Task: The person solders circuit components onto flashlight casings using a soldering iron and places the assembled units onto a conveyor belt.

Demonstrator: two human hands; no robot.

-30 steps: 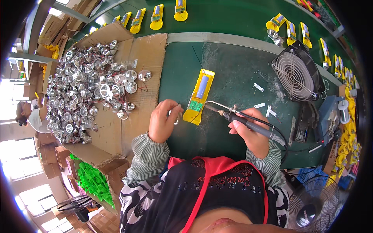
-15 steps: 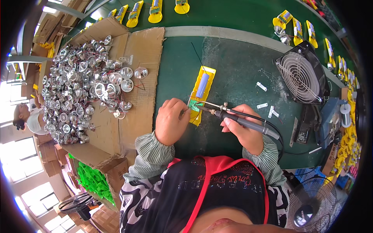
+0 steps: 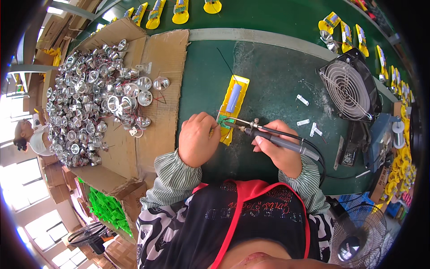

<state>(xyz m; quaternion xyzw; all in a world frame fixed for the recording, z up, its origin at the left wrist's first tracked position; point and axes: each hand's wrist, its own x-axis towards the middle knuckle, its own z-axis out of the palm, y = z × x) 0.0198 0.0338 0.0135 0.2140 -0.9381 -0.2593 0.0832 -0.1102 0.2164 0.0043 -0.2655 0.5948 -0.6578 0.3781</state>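
A soldering iron point(image 3: 280, 142) with a grey-black handle and a thin metal feed tube lies in my right hand point(image 3: 286, 154), fingers wrapped round it. Its tip meets the green circuit board point(image 3: 225, 121) at the near end of a yellow plastic housing point(image 3: 242, 85). Farther up in that housing sits a blue-violet cylindrical battery point(image 3: 233, 98), and a thin dark wire sticks out past its far end. My left hand point(image 3: 197, 139) is closed in a pinch at the board's left edge. Whatever its fingertips hold is hidden, though thin wires show close by.
On the left, a cardboard box point(image 3: 163, 58) holds many silvery reflector cups point(image 3: 85, 103) with wires. Small white strips point(image 3: 303, 100) lie right of the housing, before a square metal-grilled fan point(image 3: 347, 85). More yellow housings point(image 3: 180, 11) stand along the far green surface. A solder spool point(image 3: 397, 127) is at right.
The whole view has shifted slightly. Both hands stay almost in place, with the iron's tip still at the circuit board.
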